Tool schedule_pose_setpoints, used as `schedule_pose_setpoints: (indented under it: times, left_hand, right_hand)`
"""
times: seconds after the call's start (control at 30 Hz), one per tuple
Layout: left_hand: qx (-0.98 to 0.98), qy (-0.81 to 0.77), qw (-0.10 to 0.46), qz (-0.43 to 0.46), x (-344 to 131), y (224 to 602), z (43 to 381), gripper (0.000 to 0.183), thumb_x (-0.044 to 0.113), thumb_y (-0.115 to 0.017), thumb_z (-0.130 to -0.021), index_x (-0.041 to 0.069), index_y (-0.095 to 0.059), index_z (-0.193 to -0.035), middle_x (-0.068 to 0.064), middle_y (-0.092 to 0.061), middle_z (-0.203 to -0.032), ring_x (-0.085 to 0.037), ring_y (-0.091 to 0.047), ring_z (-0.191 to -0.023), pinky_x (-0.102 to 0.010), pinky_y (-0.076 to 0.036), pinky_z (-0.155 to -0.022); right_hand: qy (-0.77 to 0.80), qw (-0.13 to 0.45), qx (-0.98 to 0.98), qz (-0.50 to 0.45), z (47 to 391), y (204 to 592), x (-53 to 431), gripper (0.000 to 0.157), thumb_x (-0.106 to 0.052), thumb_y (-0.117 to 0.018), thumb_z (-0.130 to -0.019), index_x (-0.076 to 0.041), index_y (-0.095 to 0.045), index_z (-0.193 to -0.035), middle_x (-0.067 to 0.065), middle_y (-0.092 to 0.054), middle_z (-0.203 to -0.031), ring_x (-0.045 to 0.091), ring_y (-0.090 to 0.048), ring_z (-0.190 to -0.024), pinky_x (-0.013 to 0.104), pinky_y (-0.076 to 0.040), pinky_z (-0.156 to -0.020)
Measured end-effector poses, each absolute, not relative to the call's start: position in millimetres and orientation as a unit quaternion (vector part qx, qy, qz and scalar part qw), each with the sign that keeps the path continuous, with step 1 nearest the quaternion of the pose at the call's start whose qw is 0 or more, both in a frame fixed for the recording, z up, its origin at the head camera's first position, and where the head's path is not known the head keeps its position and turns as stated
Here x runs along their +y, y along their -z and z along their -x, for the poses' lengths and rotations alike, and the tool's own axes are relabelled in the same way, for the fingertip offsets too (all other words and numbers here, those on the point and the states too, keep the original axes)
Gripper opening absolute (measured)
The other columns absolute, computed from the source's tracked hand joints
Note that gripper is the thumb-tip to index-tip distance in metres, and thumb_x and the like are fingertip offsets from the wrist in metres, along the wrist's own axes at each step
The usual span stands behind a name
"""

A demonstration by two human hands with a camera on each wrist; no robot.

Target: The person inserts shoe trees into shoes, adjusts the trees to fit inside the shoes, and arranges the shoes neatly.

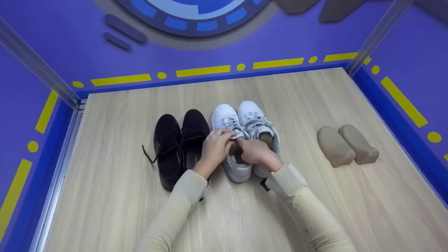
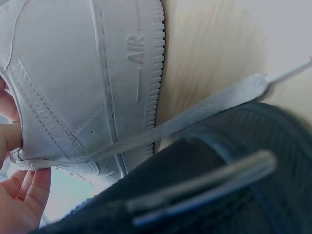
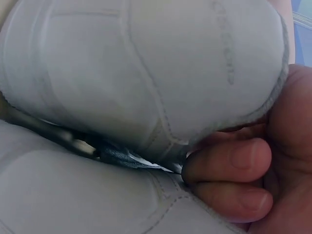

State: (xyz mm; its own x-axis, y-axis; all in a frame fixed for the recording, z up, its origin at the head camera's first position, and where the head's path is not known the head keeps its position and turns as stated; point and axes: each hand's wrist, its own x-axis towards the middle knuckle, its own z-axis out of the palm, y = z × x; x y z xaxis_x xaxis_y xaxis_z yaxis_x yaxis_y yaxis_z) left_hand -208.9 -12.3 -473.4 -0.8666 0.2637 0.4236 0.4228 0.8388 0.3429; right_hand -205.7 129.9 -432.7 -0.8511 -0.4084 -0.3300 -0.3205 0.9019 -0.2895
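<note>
A left white sneaker (image 1: 238, 169) and a right white sneaker (image 1: 251, 110) stand side by side, toes away from me. My left hand (image 1: 217, 145) pinches the left sneaker at its tongue and laces. In the left wrist view, a grey lace (image 2: 195, 114) trails from those fingers (image 2: 36, 195) across the shoe's side. My right hand (image 1: 257, 151) is at the same sneaker's opening, with the forefinger towards the tongue. In the right wrist view its other fingers (image 3: 229, 161) are curled against the collar, between the two shoes. Brown shows inside both openings; what it is, I cannot tell.
A pair of black lace-up shoes (image 1: 167, 129) stands close left of my left hand, one lace loose on the wood-grain board (image 1: 115, 196). Two beige foot-shaped forms (image 1: 334, 145) lie at the right. Blue-purple panels (image 1: 196, 59) wall in the back and sides.
</note>
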Motion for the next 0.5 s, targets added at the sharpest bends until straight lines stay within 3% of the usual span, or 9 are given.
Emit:
schedule_pose_setpoints:
  times: [0.27,0.5]
  left_hand:
    - [-0.939,0.216,0.211,0.166,-8.6,477.2,208.6,0.020,0.015,-0.067,-0.070,0.021,-0.068,-0.089,0.002,-0.065,-0.092,-0.019,-0.060,-0.082,-0.032,-0.050,-0.068]
    - [-0.931,0.210,0.243,0.175,-10.0,480.1,208.8,0.015,0.013,-0.066,-0.069,0.018,-0.067,-0.083,0.002,-0.066,-0.089,-0.020,-0.061,-0.078,-0.029,-0.048,-0.070]
  right_hand:
    - [0.111,0.178,0.957,0.202,205.6,435.9,130.3,0.027,-0.008,-0.049,-0.079,-0.004,-0.053,-0.105,0.016,-0.062,-0.092,0.032,-0.059,-0.079,0.045,-0.046,-0.062]
    - [0.184,0.104,0.950,0.230,201.3,438.3,135.4,0.008,-0.003,-0.047,-0.080,-0.002,-0.055,-0.081,0.014,-0.060,-0.077,0.032,-0.059,-0.074,0.044,-0.045,-0.065]
